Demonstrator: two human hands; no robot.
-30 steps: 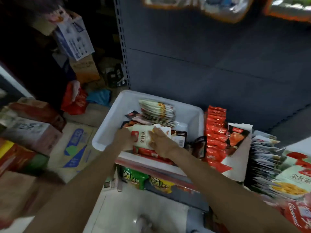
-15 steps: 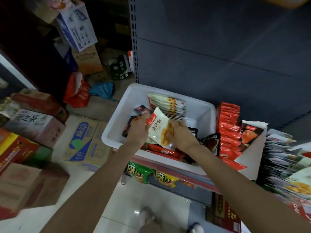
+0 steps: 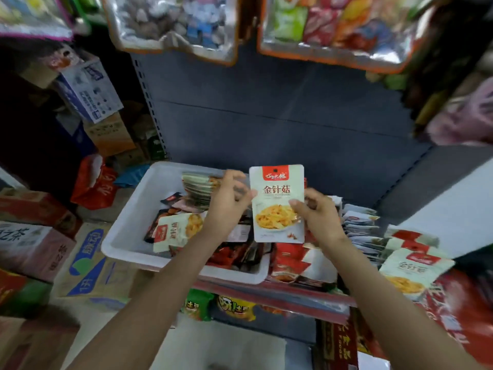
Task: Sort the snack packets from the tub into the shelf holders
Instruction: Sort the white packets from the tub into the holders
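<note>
A white snack packet point(image 3: 277, 201) with a red label and a picture of yellow mushrooms is held upright above the white tub point(image 3: 128, 222). My right hand point(image 3: 317, 214) grips its right edge with thumb in front. My left hand point(image 3: 226, 201) touches the packet's left edge with its fingertips. The tub holds several more packets, among them a similar white one point(image 3: 177, 231) lying at its front and a stack of pale ones point(image 3: 197, 188) at the back. Right of the tub stand rows of packets in shelf holders point(image 3: 360, 225), with matching white packets point(image 3: 413, 268) at the far right.
A dark grey shelf back panel point(image 3: 280, 116) rises behind the tub. Large bags of snacks point(image 3: 176, 22) hang overhead. Cardboard cartons point(image 3: 34, 247) and a red bag point(image 3: 93, 182) crowd the floor at left. Green and yellow packets point(image 3: 234, 305) sit on the shelf below.
The white mushroom packet has been lifted out of the tub and turned upright, facing me. Both hands rose with it, and my view tilted upward to show the hanging bags.
</note>
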